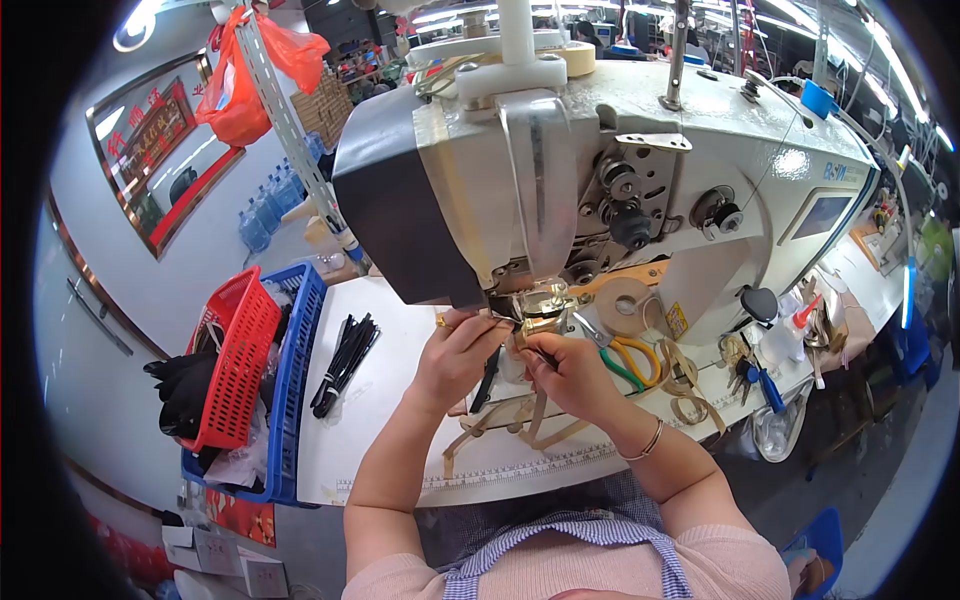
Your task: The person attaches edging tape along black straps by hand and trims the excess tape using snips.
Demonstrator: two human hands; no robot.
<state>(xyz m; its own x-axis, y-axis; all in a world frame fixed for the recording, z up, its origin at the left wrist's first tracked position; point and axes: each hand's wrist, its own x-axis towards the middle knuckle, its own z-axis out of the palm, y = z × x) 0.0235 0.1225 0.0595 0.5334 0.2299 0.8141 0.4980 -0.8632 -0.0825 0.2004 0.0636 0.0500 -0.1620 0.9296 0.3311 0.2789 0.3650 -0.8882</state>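
At the head of a large industrial sewing machine (380,190), both hands work close together below the metal presser-foot area (540,308). The fingers of my left hand (455,355) are pinched together there, a small dark piece showing at their tips. My right hand (572,372) is closed just to the right, thumb and fingers pressed together, with a thin dark edge beside them. Tan tape (540,415) passes near its fingertips and hangs down onto the table. What exactly either hand grips is too hidden to make out. A bundle of black straps (345,365) lies left of my left hand.
Scissors with yellow and green handles (635,362) lie right of my right hand, beside a tan tape roll (625,305). A ruler strip (480,480) lines the table's front edge. Red (238,360) and blue baskets (290,430) stand left. Keys and a blue-handled tool (768,390) lie right.
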